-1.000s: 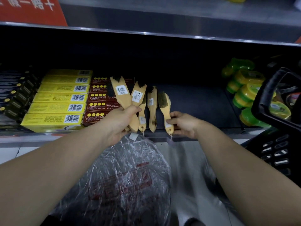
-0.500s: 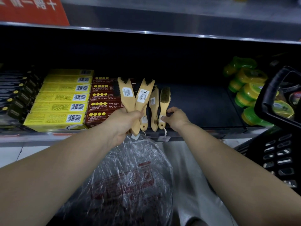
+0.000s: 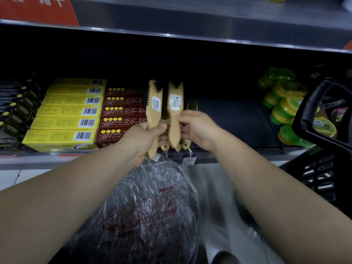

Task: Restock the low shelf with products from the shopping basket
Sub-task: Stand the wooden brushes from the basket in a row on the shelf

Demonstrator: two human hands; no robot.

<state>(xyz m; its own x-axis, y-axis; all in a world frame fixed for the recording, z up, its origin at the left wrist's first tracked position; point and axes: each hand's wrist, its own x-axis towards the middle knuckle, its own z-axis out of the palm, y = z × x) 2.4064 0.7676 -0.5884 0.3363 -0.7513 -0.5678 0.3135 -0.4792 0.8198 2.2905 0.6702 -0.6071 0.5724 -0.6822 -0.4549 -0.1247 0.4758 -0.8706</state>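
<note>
Restocking, approx. midway (est.). L hand (image 3: pixel 144 138) gripped handle of labelled brush (image 3: pixel 154 105); R hand (image 3: pixel 198 128) pinched 2nd brush (image 3: pixel 176 111), both upright over front edge of low shelf (image 3: pixel 228 121). Small brushes (image 3: pixel 192 108) lay on shelf just behind hands. Left to do: place the 2 held brushes, plus goods in basket (image 3: pixel 314 180) right of R hand.

Retail shop, aisle shelving. Low shelf (image 3: pixel 228 119) sits under a steel upper shelf (image 3: pixel 190 33). 
- 10 o'clock: identical yellow boxes (image 3: pixel 64 122) in a row, barcodes facing out, with dark red boxes (image 3: pixel 118 122) just beside them. 
- 2 o'clock: stacked green-and-yellow tins (image 3: pixel 283 103). 
- 12 o'clock: wooden brushes (image 3: pixel 155 103) with barcode stickers, and a string tag (image 3: pixel 189 160) at the shelf lip. 
- 3 o'clock: black plastic shopping basket (image 3: pixel 323 180). 
- 11 o'clock: red sign (image 3: pixel 34 10).
</note>
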